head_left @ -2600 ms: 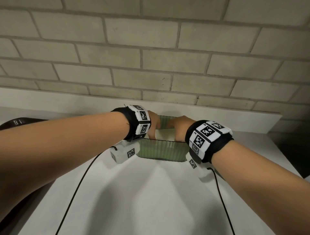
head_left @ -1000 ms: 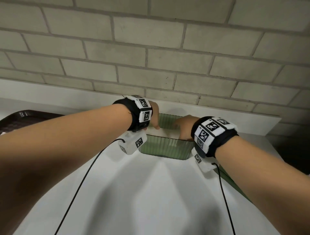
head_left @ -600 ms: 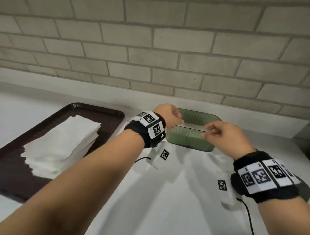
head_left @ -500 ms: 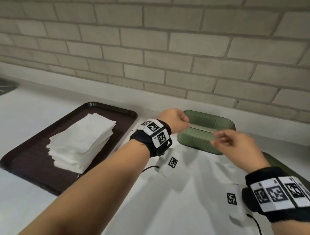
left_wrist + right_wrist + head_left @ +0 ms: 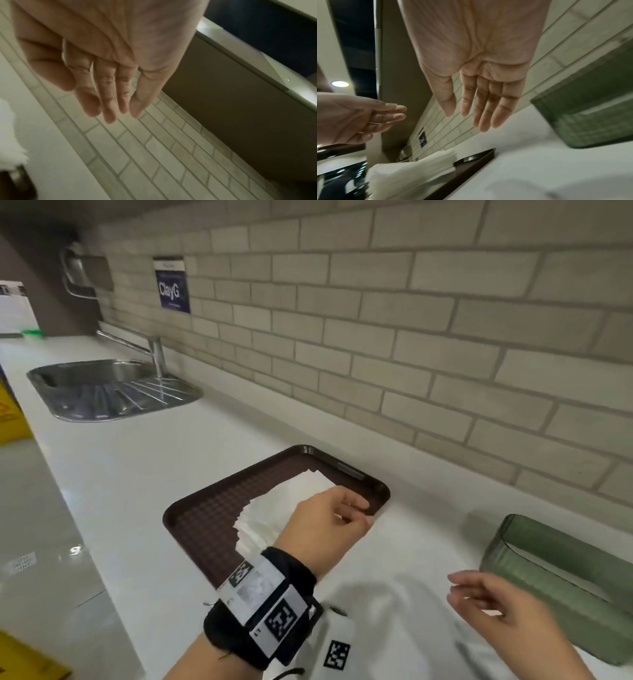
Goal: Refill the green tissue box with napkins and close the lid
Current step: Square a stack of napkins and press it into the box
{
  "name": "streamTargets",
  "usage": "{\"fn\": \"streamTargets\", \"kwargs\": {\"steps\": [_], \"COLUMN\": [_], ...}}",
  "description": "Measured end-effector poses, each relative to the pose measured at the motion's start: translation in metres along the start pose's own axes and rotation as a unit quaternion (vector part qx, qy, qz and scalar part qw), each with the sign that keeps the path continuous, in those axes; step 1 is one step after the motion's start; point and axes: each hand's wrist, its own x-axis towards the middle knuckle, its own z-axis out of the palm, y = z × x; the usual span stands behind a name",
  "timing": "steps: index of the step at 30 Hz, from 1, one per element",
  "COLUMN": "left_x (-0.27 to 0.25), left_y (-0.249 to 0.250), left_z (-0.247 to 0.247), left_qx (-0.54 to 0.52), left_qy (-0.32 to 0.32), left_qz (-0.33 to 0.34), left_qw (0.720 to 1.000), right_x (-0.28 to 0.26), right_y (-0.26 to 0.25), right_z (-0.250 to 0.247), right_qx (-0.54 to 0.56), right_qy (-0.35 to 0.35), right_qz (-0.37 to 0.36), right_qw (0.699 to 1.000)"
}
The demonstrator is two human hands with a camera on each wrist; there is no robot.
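The green tissue box (image 5: 561, 573) stands open-topped at the right of the white counter, with a white layer showing inside; its lid is out of view. White napkins (image 5: 274, 508) are stacked on a brown tray (image 5: 205, 518). My left hand (image 5: 363, 511) hovers over the stack's right end with relaxed fingers and holds nothing; the left wrist view shows its fingers (image 5: 109, 108) straight. My right hand (image 5: 459, 594) floats open above the counter between tray and box. The right wrist view shows that hand (image 5: 465, 119) empty, with the napkins (image 5: 412, 170) below and the box (image 5: 590, 119) at right.
A steel sink (image 5: 102, 385) with a tap (image 5: 150, 350) lies far left along the brick wall. A blue sign (image 5: 173, 290) hangs on the wall. Bare white counter (image 5: 171, 460) runs between sink and tray. A yellow object (image 5: 10, 412) stands past the counter's left edge.
Both hands have come out of the green box and moved left. The left hand now hangs over the napkin stack. The head view has swung left, bringing the sink into sight.
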Motion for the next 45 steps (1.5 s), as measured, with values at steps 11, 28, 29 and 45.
{"fn": "streamTargets", "kwargs": {"steps": [11, 28, 29, 45], "left_x": [0.004, 0.038, 0.039, 0.041], "left_y": [-0.062, -0.121, -0.122, -0.114], "left_z": [-0.072, -0.082, -0.082, -0.085], "left_qx": [0.129, 0.201, 0.2, 0.184], "left_qy": [0.083, 0.046, 0.043, 0.064], "left_qz": [-0.061, -0.143, -0.148, -0.151], "left_qw": [0.986, 0.968, 0.968, 0.969], "right_x": [0.091, 0.209, 0.211, 0.21], "right_y": [-0.071, -0.114, -0.113, -0.129], "right_z": [0.067, 0.157, 0.159, 0.136], "right_qx": [-0.017, -0.185, -0.186, -0.055], "right_qy": [-0.035, -0.198, -0.202, -0.267], "right_qz": [-0.01, 0.048, 0.046, -0.021], "right_qw": [0.999, 0.961, 0.96, 0.962]}}
